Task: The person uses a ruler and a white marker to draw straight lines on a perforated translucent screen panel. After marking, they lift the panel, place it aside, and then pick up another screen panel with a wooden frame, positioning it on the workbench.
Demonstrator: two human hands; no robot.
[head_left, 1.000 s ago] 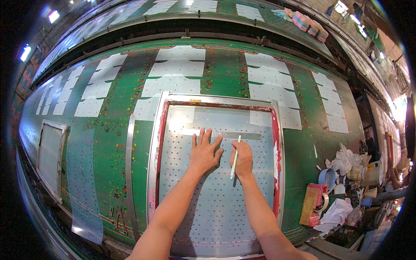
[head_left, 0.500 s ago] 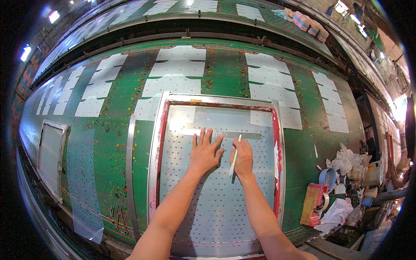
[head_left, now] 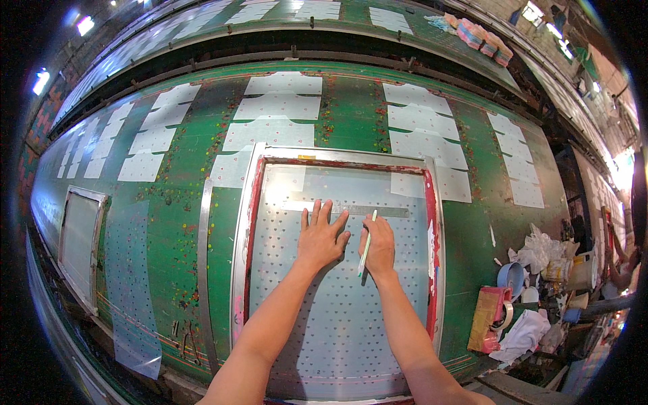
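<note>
The left hand spreads over a flat grey metal ruler, crosswise near the far edge of a silver-framed screen; the right hand (pinching a slim pale-green pen) is nearer its right end.

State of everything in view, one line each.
Left hand: open, fingers spread over the ruler
Right hand: closed around the pen
Pen: held, tilted
Ruler: flat on the mesh
Large screen frame: lying on the table, partly over white pieces
White pieces: laid flat in rows
Table: specked with colour
White cloth: crumpled
</note>
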